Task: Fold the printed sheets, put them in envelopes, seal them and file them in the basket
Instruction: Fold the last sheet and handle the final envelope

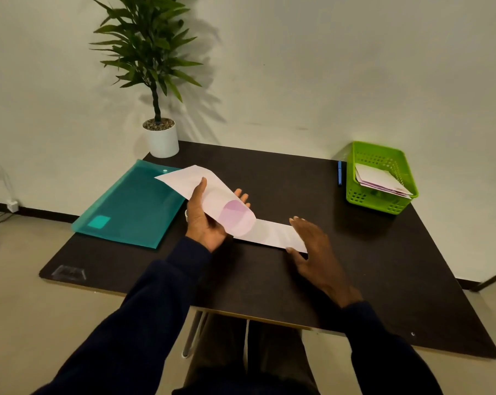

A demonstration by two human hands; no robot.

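Head view.

- Sheet [229, 215]: one printed page with a pink disc, at the middle of the table [269, 286]. Its left part is lifted and curling over; its right end lies flat. Fold in progress, no crease set yet.
- Left hand [205, 220]: grasps the raised part, thumb on top, fingers beneath.
- Right hand [315, 246]: released, fingers straight, pressing the flat end down.
- Basket [366, 199]: green, far right; several envelopes [380, 178] already filed inside.
- Pen [339, 173]: blue, just left of the basket.
- Folder [132, 206]: teal, left.
- Plant [162, 141]: potted, far left corner.

Judged remaining for this sheet: finish folding, envelope, seal, file. No loose envelope is visible.
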